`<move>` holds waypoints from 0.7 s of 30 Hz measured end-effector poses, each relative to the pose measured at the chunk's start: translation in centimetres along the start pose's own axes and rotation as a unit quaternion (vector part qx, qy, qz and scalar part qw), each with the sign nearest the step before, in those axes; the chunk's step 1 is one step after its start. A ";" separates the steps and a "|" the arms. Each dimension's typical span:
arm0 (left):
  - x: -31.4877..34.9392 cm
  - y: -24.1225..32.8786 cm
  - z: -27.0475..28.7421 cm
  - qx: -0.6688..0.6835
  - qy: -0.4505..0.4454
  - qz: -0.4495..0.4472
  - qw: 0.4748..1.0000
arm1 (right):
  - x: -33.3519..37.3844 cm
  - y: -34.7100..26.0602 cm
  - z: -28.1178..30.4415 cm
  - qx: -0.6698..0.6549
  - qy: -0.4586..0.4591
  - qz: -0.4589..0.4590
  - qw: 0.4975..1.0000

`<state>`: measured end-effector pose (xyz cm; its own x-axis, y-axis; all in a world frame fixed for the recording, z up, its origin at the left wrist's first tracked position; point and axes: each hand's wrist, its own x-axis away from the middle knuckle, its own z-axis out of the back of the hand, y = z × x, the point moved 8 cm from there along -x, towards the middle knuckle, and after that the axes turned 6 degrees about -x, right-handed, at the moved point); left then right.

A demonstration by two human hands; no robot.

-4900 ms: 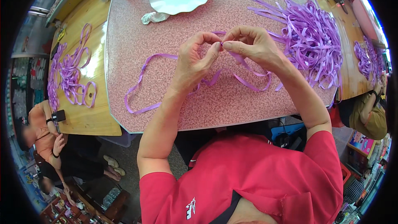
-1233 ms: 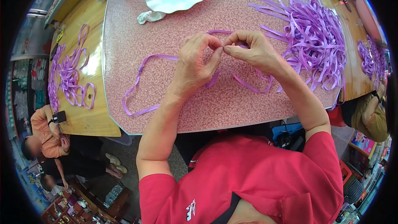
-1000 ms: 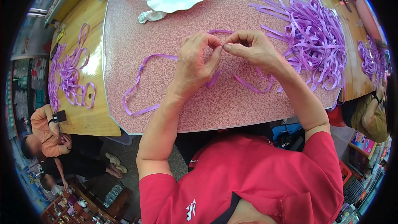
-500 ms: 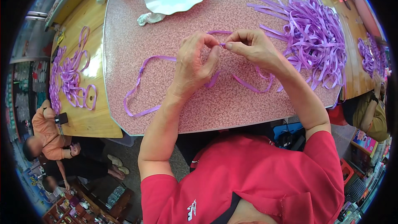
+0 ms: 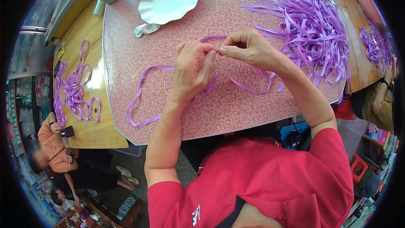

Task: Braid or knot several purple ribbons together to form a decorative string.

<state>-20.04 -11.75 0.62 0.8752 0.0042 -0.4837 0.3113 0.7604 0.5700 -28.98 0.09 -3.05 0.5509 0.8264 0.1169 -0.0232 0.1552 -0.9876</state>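
Note:
A long purple ribbon (image 5: 136, 106) lies in loose loops on the pink speckled tabletop (image 5: 236, 114), and part of it rises into my fingers. My left hand (image 5: 193, 68) pinches it between thumb and forefinger. Right beside that, the thumb and forefinger of my right hand (image 5: 249, 50) close on the same short stretch, so the fingertips nearly touch. The bit between them is mostly hidden. Another part of the ribbon passes behind my hands, and a curved length hangs below my right wrist.
A large tangle of purple ribbons (image 5: 314, 38) lies at the right. A scalloped pale plate (image 5: 171, 1) stands at the back, a crumpled white wad (image 5: 147, 29) beside it. More ribbons (image 5: 74, 88) lie on the wooden table at left, near a person in orange (image 5: 52, 143). Another person (image 5: 377, 105) is at right.
Both hands have shifted slightly left and down in the picture, still pinching the ribbon. The view has turned a little. The ribbon's loops lie much as before.

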 end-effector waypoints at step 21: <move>0.1 -0.1 0.7 0.015 0.052 0.026 0.998 | 1.0 -2.4 0.3 0.007 0.087 0.085 0.993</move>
<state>-19.75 -12.23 0.99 0.8479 0.1114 -0.5184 0.2791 0.7375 0.6149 -28.66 0.69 -0.49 0.6738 0.7353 -0.0729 -0.1387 0.0291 -0.9899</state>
